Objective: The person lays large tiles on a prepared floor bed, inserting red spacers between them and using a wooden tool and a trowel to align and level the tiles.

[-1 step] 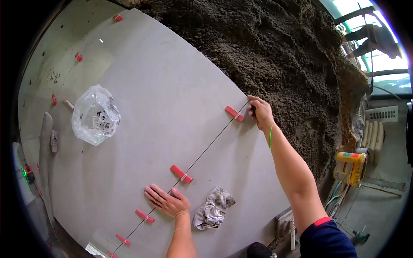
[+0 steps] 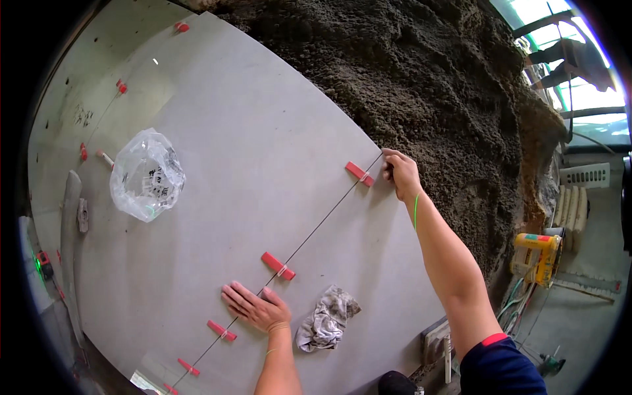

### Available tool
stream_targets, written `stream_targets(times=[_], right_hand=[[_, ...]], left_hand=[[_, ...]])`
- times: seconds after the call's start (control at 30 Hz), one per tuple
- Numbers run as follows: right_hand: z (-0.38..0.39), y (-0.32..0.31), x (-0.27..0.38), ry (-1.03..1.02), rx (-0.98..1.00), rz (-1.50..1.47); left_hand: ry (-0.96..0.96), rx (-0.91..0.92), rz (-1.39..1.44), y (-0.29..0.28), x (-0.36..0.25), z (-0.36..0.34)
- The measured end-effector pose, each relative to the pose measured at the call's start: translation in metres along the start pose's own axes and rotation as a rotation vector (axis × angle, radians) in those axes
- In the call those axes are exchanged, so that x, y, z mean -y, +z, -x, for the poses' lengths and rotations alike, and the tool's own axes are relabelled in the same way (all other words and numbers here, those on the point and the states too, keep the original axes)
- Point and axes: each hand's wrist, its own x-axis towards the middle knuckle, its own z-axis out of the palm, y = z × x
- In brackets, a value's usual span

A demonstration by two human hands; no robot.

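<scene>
Moved: nothing clearly
Left hand [image 2: 259, 308]: fingers flat over joint [image 2: 322, 222], released
Right hand [image 2: 403, 174]: fingers curled at joint's end; grasp cannot be told
Tiles [image 2: 230, 178]: probably heavy, brittle; edges suit holding

From my remote seat I see two broad, smooth, pale grey slabs, the upper one [image 2: 230, 164] toward ten o'clock and the lower one [image 2: 388, 283] toward four, lying edge to edge along a thin, dark, straight seam [image 2: 327, 216] that runs from two o'clock to seven. Slim red wedges sit crosswise over it, pale clips showing about them: one red wedge [image 2: 352, 170] at two o'clock, the others strung out toward seven. My left hand [image 2: 257, 309] spreads across the seam at seven; my right hand [image 2: 400, 172], fingers curled, is at its two o'clock end.
</scene>
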Motion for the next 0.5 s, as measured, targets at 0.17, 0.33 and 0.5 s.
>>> stream_targets(times=[0.17, 0.33, 0.5], right_hand=[[-0.010, -0.006, 0.004, -0.004, 0.026, 0.052], [-0.017, -0.006, -0.018, -0.122, 0.069, 0.129], [0.033, -0.054, -0.075, -0.561, 0.098, 0.593]], left_hand=[[-0.010, 0.023, 0.010, 0.001, -0.004, 0.001], [0.057, -0.058, 0.036, 0.021, 0.023, 0.007], [-0.054, 0.038, 0.175, 0.019, 0.000, -0.002]])
